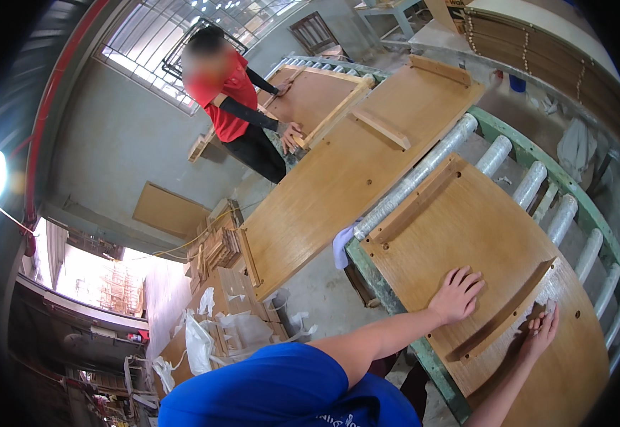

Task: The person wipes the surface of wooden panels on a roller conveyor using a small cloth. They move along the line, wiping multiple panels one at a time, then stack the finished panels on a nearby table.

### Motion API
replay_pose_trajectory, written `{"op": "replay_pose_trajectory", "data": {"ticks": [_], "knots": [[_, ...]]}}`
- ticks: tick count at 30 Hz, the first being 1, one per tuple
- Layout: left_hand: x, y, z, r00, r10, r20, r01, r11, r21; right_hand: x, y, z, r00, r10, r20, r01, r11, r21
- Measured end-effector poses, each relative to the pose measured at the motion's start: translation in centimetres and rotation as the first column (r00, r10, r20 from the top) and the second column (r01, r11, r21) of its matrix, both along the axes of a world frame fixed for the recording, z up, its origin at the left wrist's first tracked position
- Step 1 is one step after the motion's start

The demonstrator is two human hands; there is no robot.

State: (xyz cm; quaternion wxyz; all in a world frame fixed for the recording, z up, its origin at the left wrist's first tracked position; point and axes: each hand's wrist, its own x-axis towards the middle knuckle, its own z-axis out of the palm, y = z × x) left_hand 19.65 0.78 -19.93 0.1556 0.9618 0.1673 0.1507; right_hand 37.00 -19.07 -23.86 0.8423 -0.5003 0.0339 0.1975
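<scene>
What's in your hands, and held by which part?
Right hand: a small pale piece, apparently pinched by its near end. Left hand: nothing, resting on the wooden panel.

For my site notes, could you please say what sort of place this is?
Probably a woodworking workshop: a brown wooden panel lies on a green-framed, silvery roller conveyor; brown wooden pieces are stacked nearby.

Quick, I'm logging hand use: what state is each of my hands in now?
Left hand: open, resting on the wooden panel.
Right hand: closed, fingers pinching a small pale item, too small to identify.
</scene>
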Motion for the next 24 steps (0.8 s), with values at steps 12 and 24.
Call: {"op": "replay_pose_trajectory", "data": {"ticks": [12,24], "knots": [[-0.3,0.2,-0.1,1.0,0.004,-0.027,-0.003,1.0,0.013,0.5,1.4,-0.6,0.955,0.096,0.28,-0.019,0.964,-0.264],[1.3,0.6,-0.6,0.998,-0.003,0.056,0.001,0.999,0.037,1.4,2.9,0.4,0.903,0.139,0.406,0.076,0.88,-0.47]]}}
